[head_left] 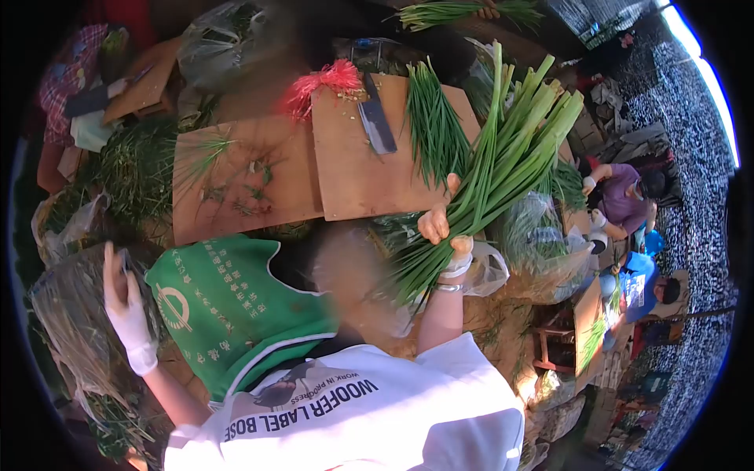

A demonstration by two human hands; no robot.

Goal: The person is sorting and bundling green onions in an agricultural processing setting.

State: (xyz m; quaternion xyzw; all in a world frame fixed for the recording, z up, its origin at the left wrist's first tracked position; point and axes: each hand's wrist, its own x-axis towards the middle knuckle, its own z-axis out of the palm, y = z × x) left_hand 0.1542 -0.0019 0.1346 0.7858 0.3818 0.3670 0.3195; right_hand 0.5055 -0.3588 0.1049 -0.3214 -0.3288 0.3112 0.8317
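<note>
My right hand, in a white glove with the fingers bare, is wrapped round a thick bunch of long green stalks. The pale, thick ends point up and away, while thin tips hang below the fist. My left hand, similarly gloved, is raised at the left with fingers stretched out and nothing in it, over or beside a clear plastic bag of greens. In front lies a board with a cleaver, a pile of thin green chives and a bundle of pink-red ties.
A second board to the left carries scattered green scraps. Loose greens are heaped beyond my left hand. Another filled plastic bag stands right of my right hand. Co-workers sit at the right; another person works at a board far left.
</note>
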